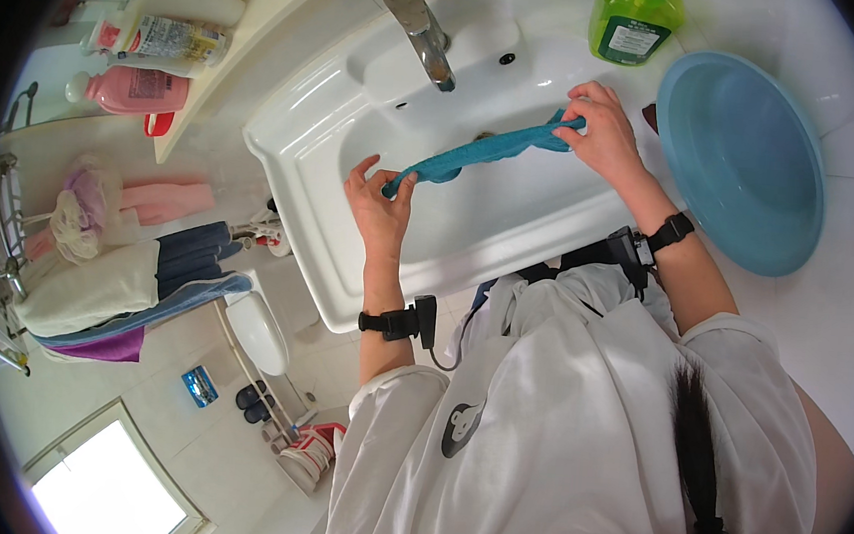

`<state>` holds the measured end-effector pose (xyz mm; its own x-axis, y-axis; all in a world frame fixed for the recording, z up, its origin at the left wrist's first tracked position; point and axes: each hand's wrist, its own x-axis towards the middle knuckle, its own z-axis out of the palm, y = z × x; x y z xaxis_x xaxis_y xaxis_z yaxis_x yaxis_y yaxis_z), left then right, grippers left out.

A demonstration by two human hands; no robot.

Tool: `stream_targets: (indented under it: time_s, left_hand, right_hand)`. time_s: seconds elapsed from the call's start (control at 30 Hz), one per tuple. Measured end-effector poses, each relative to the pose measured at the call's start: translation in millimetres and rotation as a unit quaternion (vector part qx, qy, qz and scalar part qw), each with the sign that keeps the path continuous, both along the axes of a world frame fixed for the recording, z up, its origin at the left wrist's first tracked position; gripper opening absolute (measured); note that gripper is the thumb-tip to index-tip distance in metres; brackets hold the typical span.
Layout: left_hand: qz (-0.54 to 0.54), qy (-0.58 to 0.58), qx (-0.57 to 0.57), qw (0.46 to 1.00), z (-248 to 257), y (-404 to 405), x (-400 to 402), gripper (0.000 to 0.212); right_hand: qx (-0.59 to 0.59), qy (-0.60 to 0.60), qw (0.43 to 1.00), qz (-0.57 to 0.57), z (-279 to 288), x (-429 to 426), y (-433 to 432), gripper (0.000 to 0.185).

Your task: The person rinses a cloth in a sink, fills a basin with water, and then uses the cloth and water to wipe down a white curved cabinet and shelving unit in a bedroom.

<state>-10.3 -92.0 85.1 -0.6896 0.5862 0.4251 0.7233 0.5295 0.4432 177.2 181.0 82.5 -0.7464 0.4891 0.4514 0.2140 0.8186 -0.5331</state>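
Note:
A teal cloth is stretched lengthwise between my two hands, above the basin of a white ceramic sink. Its left end is pinched between the thumb and fingers of my left hand. The other end is gripped by my right hand, near the sink's right side. Behind the cloth stands a chrome faucet, with no water seen running from it. The cloth partly covers the drain.
A blue plastic basin stands right of the sink, below a green soap bottle. Pink and clear bottles stand on a shelf at upper left. Towels hang at the left, near a toilet.

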Motion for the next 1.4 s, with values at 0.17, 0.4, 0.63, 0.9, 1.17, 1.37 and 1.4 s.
stream_targets:
  time_s: [0.17,0.4,0.63,0.9,1.17,1.37,1.4]
  left_hand:
    - [0.023,-0.282,0.066,0.957,-8,0,-7,0.028]
    - [0.084,-0.369,0.089,0.922,1,11,-3,0.031]
    - [0.017,-0.438,0.109,0.892,2,61,48,0.033]
    - [-0.153,-0.608,0.136,0.767,24,73,78,0.066]
    - [-0.111,-0.494,0.148,0.850,12,63,35,0.064]
    - [-0.155,-0.660,0.142,0.722,-13,55,26,0.042]
    - [-0.146,-0.667,0.154,0.714,-10,57,29,0.040]
  right_hand:
    - [-0.320,-0.089,0.939,0.090,-11,-2,6,0.014]
    - [-0.602,-0.167,0.780,0.028,0,-5,0,0.027]
    - [-0.645,-0.169,0.744,0.051,-1,-32,-47,0.032]
    - [-0.563,-0.130,0.809,0.104,-3,-25,-45,0.041]
    - [-0.680,-0.060,0.714,0.155,21,-16,-22,0.033]
    - [-0.793,-0.018,0.579,0.191,30,-17,-10,0.043]
    - [-0.804,-0.020,0.567,0.181,26,-16,-10,0.047]
